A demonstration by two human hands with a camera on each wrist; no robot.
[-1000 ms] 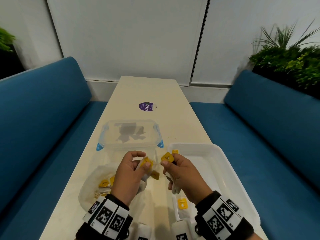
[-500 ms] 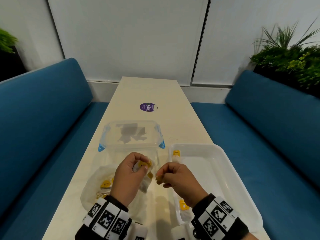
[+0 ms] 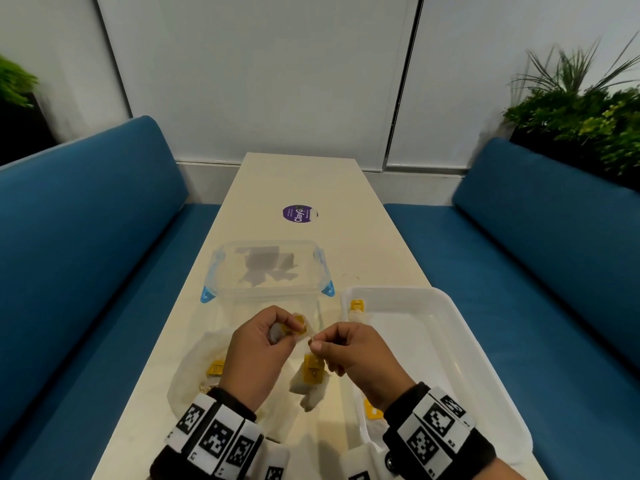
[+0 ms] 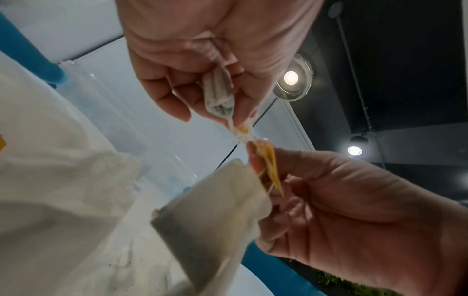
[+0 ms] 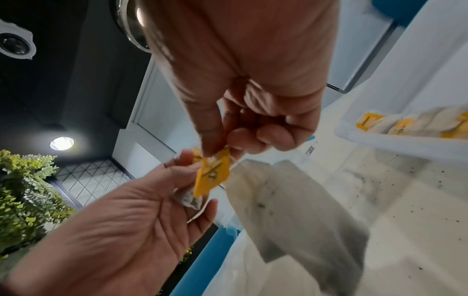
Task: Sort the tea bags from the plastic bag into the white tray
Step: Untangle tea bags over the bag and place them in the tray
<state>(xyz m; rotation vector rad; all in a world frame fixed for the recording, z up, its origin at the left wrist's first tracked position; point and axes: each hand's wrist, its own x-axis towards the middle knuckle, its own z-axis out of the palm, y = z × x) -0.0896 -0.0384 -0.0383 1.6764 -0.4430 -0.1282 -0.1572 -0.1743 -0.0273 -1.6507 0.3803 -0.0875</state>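
Parted a little since half a second ago: left hand [image 3: 258, 348] and right hand [image 3: 356, 355], low in the middle of the head view, with a dangling tea bag [image 3: 304, 386] now hanging free under the right one rather than tucked beneath the left.

Pinched narrowly between right thumb and forefinger: the yellow tag [image 5: 214, 172] of that bag, its pale pouch swinging clear of the table at mid-frame in both wrist views. Wrapped in the curled fingers and thumb of the left: a second, folded tea bag [image 4: 219, 94], more yellow showing at those fingertips from above. Seemingly joined where the two grips meet, by string or by tag; cannot tell which.

Elsewhere, at lower left of the head view, the plastic bag [image 3: 187, 375] with more tea bags inside. At lower right, the white tray [image 3: 433, 341], with sorted tea bags [image 3: 356, 308] lying against its left wall. Just above the hands in frame, a clear container [image 3: 266, 271] with blue clips.

Probably mid-step: teasing two snagged bags apart, with most of the sorting still to do. Next, likely a slow, gentle pull so neither paper nor string tears, then a short carry rightward over the tray rim and a release.
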